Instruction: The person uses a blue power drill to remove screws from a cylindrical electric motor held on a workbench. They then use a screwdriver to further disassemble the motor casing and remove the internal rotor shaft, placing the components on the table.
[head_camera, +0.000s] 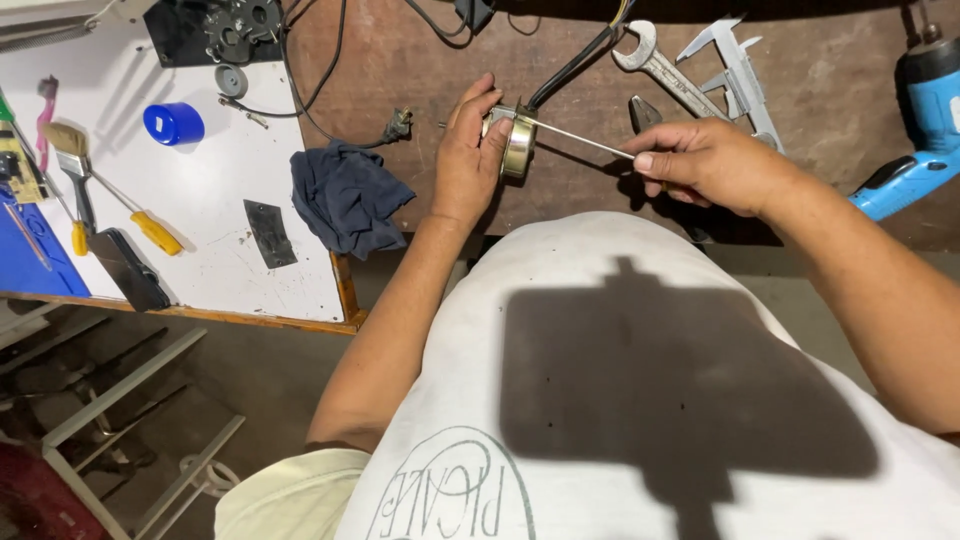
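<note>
My left hand (468, 155) grips a small round metal part (518, 147) with a brass-coloured rim, held on edge above the brown workbench (420, 60). Black cables (575, 62) run from the part toward the back of the bench. My right hand (705, 160) pinches a screwdriver with a thin steel shaft (575, 137), and its tip reaches the top of the round part.
A dark blue rag (348, 195) lies at the bench edge. A white board (200, 190) at left carries a blue cap (172, 123), a paintbrush (70, 160) and a yellow-handled screwdriver (150, 228). A spanner (660, 68), a caliper (740, 75) and a blue power drill (920, 130) lie at right.
</note>
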